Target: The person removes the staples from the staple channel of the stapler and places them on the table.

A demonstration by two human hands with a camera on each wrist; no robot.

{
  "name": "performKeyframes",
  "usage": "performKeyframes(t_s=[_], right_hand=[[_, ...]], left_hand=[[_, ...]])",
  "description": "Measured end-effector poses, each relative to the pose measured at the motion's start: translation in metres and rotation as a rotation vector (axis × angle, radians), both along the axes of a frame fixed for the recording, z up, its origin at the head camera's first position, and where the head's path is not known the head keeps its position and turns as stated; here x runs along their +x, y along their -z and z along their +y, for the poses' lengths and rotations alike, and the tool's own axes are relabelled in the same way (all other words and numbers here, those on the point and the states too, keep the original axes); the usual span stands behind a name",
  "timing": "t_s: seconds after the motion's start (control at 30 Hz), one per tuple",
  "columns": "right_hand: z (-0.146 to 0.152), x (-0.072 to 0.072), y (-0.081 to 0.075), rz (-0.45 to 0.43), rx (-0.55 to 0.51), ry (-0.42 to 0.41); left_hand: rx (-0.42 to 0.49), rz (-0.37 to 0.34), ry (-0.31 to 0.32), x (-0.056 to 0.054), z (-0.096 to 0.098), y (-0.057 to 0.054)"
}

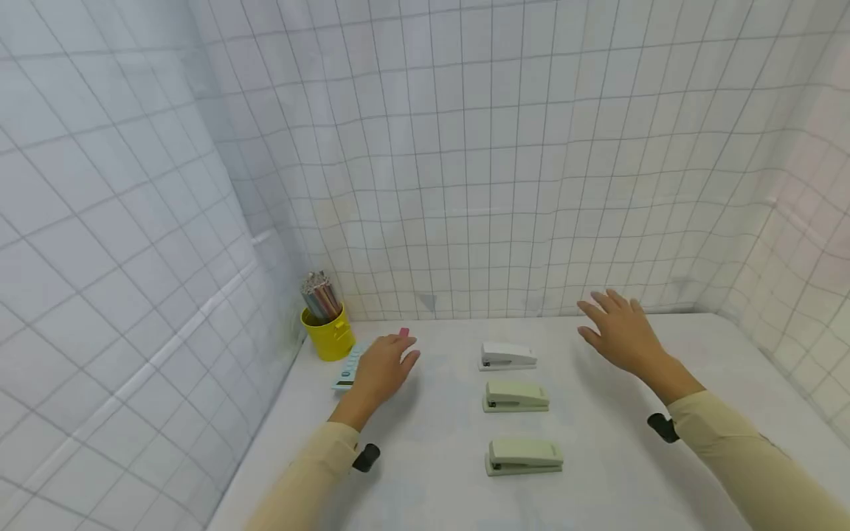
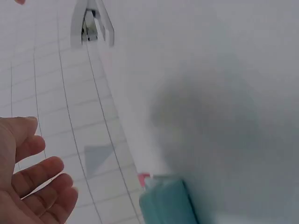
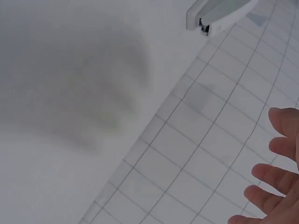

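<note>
Nearest to the camera were the two beige sleeves (image 1: 750,461) of a person, with a small black device (image 1: 367,457) at each wrist. The left hand (image 1: 384,367) was in the air above the white table (image 1: 445,479), its fingers relaxed and grasping nothing. In the head view it partly covered a flat, light blue calculator (image 1: 346,375) with a dark display, and a small pink object (image 1: 403,332) showed just beyond its fingers; what this object was, I could not tell. Behind the calculator, at the left edge of the table, stood a bright yellow cup (image 1: 328,339) full of thin coloured pencils (image 1: 322,296). The right hand (image 1: 620,335) was also raised above the table, released, with its fingers spread apart, to the right of a white stapler (image 1: 508,358) and well apart from it. This white stapler was the farthest in a row of three; nearer to the person lay a pale green stapler (image 1: 516,397), and then a second pale green stapler (image 1: 524,456). At the back hung a wrinkled white covering with a grey grid (image 1: 498,162).
</note>
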State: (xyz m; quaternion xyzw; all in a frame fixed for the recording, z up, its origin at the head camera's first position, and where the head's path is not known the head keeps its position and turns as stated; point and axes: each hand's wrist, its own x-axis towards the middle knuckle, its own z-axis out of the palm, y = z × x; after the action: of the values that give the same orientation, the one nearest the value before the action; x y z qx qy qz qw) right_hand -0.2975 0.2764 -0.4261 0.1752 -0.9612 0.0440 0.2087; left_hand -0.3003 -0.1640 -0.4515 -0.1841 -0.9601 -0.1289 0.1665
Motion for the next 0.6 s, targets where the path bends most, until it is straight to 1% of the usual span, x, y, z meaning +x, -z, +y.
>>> performKeyframes(t_s=[0.07, 0.13, 0.2, 0.23, 0.33, 0.4, 0.5, 0.6], right_hand=[[-0.009, -0.004, 0.005, -0.012, -0.021, -0.053], [-0.020, -0.010, 0.010, -0.035, -0.047, -0.106], [-0.034, -0.015, 0.015, -0.076, -0.076, -0.146], [-0.040, -0.017, 0.018, -0.098, -0.089, -0.161], [-0.059, -0.022, 0.025, -0.181, -0.134, -0.180], [-0.071, -0.025, 0.028, -0.224, -0.141, -0.187], [-0.088, -0.032, 0.032, -0.277, -0.124, -0.202], [-0.103, -0.038, 0.036, -0.319, -0.089, -0.219]], left_hand=[[0.136, -0.140, 0.023, 0.000, 0.018, 0.007], [0.231, -0.273, 0.018, -0.002, 0.035, 0.013], [0.286, -0.357, 0.018, -0.006, 0.050, 0.022], [0.310, -0.386, 0.021, -0.008, 0.057, 0.026], [0.349, -0.408, 0.033, -0.018, 0.076, 0.040], [0.379, -0.415, 0.028, -0.025, 0.087, 0.048], [0.420, -0.436, 0.003, -0.034, 0.101, 0.055], [0.419, -0.455, -0.003, -0.042, 0.113, 0.059]])
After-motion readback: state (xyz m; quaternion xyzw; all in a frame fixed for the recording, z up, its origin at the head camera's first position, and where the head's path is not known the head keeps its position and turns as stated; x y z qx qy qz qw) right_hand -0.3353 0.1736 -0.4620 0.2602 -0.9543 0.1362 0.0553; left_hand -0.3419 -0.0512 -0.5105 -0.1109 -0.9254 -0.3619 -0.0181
